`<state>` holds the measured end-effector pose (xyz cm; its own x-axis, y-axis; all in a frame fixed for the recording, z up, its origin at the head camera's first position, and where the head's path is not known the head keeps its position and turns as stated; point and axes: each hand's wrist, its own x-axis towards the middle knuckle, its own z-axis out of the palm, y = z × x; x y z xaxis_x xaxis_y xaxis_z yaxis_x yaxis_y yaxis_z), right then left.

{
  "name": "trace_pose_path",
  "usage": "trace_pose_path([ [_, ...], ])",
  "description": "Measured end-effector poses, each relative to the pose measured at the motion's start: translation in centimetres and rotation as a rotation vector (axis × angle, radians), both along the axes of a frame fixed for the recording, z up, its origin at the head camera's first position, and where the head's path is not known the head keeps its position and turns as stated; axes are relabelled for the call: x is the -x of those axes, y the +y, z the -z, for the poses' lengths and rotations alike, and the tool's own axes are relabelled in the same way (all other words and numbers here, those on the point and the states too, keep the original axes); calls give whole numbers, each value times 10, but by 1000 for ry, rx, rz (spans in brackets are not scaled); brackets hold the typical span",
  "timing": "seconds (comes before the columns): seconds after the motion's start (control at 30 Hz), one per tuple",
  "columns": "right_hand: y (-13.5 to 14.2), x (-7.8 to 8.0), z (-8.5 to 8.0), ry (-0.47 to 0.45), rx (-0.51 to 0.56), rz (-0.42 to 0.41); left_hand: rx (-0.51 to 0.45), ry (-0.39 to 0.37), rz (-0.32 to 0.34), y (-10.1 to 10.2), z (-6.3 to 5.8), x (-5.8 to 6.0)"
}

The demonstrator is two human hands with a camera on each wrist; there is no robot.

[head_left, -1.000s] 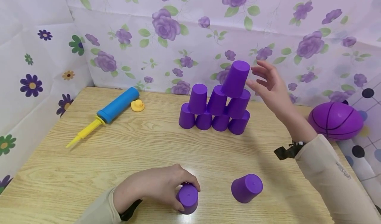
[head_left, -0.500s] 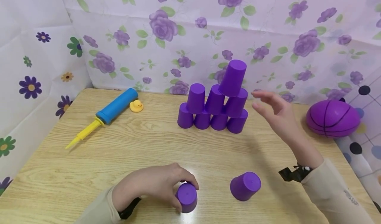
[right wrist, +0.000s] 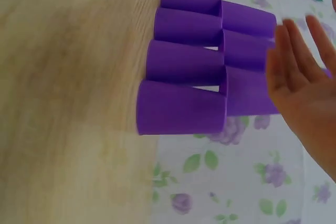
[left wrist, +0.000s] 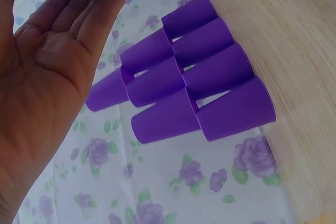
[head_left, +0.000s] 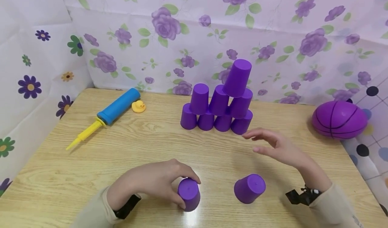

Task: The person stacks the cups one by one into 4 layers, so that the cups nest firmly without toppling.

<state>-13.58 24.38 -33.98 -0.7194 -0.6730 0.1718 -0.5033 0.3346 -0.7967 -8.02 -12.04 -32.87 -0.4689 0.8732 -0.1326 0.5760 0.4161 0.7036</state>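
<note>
My left hand point(head_left: 157, 181) grips an upside-down purple cup point(head_left: 189, 194) at the front of the table, thumb on the near side and fingers on the far side. My right hand point(head_left: 279, 147) hovers with nothing in it, fingers extended, between the stack and a second upside-down purple cup point(head_left: 250, 188). Behind, purple cups are stacked in tiers: several at the bottom, three in the middle row point(head_left: 199, 99), and one top cup point(head_left: 237, 78) over the right two of that row. Both wrist views show this stack sideways, partly behind the right hand point(right wrist: 304, 72) in the right one.
A blue and yellow hand pump point(head_left: 118, 106) lies on the wooden table point(head_left: 136, 147) at the left, beside a yellow rubber duck point(head_left: 138, 106). At the right edge sits a purple ball point(head_left: 339, 119) with black lines. Flowered sheeting point(head_left: 121, 53) rises behind.
My right hand has come away from the top cup, down and toward me to the table's front right. My left hand keeps its grip, its cup shifted slightly upward in view. The stack stands unchanged.
</note>
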Motion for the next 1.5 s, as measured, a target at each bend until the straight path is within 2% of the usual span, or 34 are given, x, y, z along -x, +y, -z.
trace_pose_path([
  [0.2, 14, 4, 10, -114, -80, -282, -62, 25, -19, -9, -7, 6],
  [0.37, 17, 11, 16, -153, -46, -511, -102, 62, -9, -17, -10, 9],
  [0.5, 15, 11, 22, -227, -9, -628, -173, 12, -11, -25, -10, 11],
  [0.6, 15, 8, 25, -255, -7, -677, -231, 0, -42, -32, -12, 12],
  [0.83, 13, 6, 22, -229, -56, -721, -320, 101, -143, -37, -21, 11],
  [0.93, 10, 5, 22, -218, -74, -732, -329, 123, -211, -35, -25, 8],
  [1.0, 8, 2, 24, -249, -89, -718, -332, 146, -262, -34, -28, 7],
  [1.13, 6, -1, 28, -294, -123, -686, -412, 252, -325, -29, -29, 9],
  [1.23, 4, 0, 31, -286, -97, -720, -488, 355, -356, -25, -30, 13],
  [1.33, 1, 0, 33, -271, -54, -756, -541, 411, -423, -21, -31, 15],
  [1.5, -8, -9, 29, -303, -75, -675, -624, 451, -541, -16, -30, 17],
])
